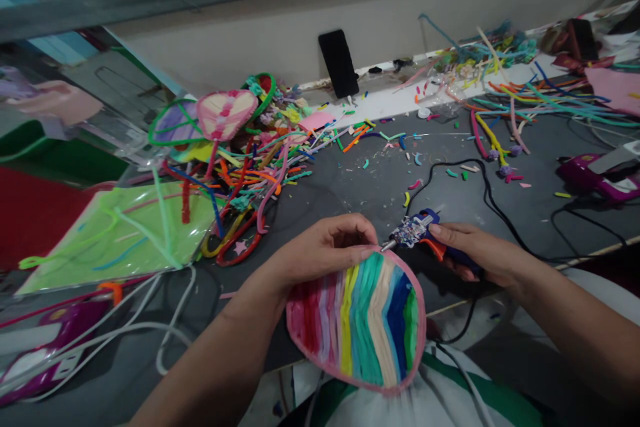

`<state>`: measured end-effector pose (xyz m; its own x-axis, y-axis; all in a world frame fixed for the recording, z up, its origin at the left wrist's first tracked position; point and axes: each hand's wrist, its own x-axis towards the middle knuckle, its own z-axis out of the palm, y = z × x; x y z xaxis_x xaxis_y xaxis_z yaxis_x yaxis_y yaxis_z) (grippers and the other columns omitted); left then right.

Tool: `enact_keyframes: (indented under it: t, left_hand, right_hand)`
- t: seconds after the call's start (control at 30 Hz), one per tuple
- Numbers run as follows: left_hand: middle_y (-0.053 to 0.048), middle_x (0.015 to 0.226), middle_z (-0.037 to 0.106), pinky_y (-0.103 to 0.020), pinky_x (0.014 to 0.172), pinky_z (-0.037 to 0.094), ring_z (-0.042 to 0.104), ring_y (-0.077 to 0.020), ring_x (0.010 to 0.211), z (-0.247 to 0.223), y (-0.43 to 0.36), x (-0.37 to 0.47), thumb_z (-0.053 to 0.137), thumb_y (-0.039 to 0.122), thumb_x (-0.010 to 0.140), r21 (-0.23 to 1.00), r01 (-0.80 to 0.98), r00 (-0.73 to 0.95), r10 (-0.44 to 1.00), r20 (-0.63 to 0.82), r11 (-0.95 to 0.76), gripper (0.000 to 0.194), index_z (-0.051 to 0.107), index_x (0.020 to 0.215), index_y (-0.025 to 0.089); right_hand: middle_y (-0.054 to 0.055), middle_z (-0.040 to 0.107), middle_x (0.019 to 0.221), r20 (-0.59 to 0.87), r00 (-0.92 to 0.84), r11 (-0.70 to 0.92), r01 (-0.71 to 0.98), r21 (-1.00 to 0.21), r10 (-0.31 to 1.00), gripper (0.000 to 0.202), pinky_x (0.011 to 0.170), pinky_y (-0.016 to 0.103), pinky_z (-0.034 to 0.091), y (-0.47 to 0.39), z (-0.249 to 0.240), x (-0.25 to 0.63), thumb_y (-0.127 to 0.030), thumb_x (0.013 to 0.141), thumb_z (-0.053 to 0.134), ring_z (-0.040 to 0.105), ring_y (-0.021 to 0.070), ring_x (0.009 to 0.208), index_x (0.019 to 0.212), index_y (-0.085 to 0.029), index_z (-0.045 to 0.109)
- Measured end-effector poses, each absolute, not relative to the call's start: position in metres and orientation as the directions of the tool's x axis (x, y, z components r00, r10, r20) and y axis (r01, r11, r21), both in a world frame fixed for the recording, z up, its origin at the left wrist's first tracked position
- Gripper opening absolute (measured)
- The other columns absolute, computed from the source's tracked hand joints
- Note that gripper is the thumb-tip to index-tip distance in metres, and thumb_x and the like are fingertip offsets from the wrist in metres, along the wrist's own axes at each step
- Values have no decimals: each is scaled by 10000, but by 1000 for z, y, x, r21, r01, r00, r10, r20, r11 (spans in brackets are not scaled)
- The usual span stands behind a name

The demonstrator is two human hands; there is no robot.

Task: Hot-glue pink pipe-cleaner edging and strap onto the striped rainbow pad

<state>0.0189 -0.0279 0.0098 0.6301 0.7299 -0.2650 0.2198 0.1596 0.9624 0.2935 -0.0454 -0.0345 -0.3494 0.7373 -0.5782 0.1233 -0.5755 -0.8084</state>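
My left hand (333, 243) pinches the top edge of a rounded craft panel (360, 327), filled with bands of coloured pipe cleaners in red, pink, lilac, yellow, teal, cream, blue and green. A pink pipe-cleaner border runs round it. In my right hand (473, 250) is a blue glue gun (425, 227) with an orange trigger, its front part wrapped in something silvery. The nozzle points left and down at the panel's top edge, close beside my left fingertips. Whether the tip touches the border, I cannot tell.
Loose pipe cleaners (250, 173) pile up at the left beside a pink heart-shaped piece (227, 113). A black phone (339, 63) leans on the wall. Purple devices (600, 177) lie at both sides, with cables across the table. A green plastic packet (130, 233) lies left.
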Motion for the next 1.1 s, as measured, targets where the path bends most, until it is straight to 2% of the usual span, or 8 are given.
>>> enact_keyframes:
  t: [1.1]
  left_hand:
    - [-14,857,592,-229,720,417,536,-135,803,9,-26,18,666,355,827,960,250,645,718,-263,127,207,644,891,159]
  right_hand:
    - [-46,520,547,-570,-348,-563,131,-816,744,492,306,142,271,-45,-34,294,-648,778,604,393,26,327,768,-159,548]
